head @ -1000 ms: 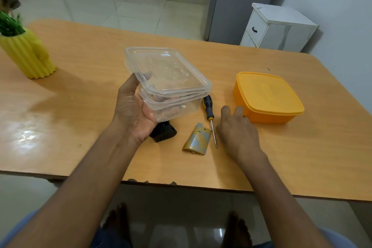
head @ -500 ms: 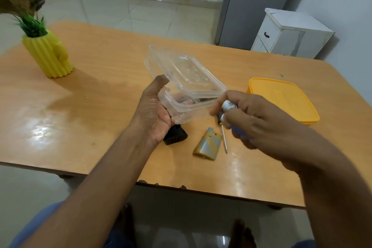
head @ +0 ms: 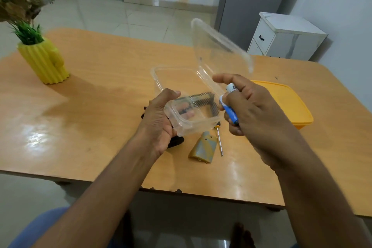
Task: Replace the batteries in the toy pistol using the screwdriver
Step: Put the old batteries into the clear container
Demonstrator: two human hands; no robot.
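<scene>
Your left hand (head: 159,125) grips the clear box (head: 187,102) above the surface (head: 100,90), lid raised, ready for the batteries (head: 229,104) clasped in your right hand (head: 255,110). The toy pistol (head: 177,141) lies beneath; the screwdriver (head: 219,141) is parked alongside.

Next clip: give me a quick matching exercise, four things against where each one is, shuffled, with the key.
Things:
1. clear container
2. batteries
3. screwdriver
4. yellow pot

Places:
A. far left of the table
B. gripped in the right hand
C. lying on the table beside the battery cover
D. held in the left hand, lid open

Pairs: 1-D, 2-B, 3-C, 4-A
</scene>
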